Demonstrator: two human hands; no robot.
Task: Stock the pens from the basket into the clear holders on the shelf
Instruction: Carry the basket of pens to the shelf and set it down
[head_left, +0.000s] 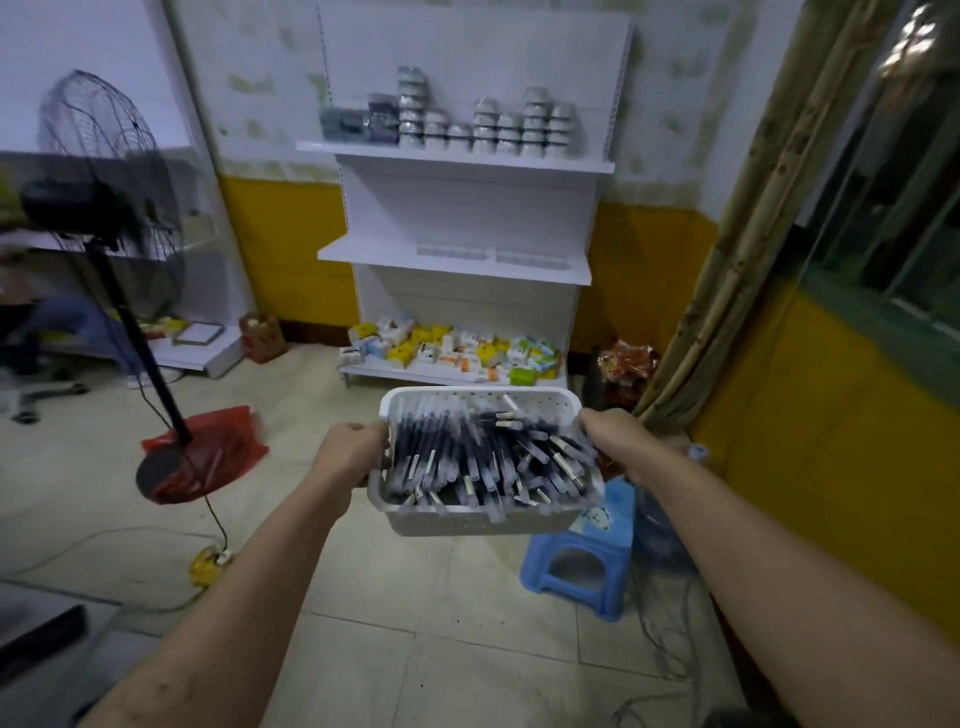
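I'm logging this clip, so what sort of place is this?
Probably a small shop being stocked: a white retail shelf unit holds stacked tubs on top and small boxes at the bottom, and the carried basket is full of pens.

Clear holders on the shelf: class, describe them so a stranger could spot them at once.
Find the white shelf unit against the back wall. On its middle shelf sit the clear holders, low see-through trays right of centre. They look empty, unlike the white stacks above and colourful boxes below.
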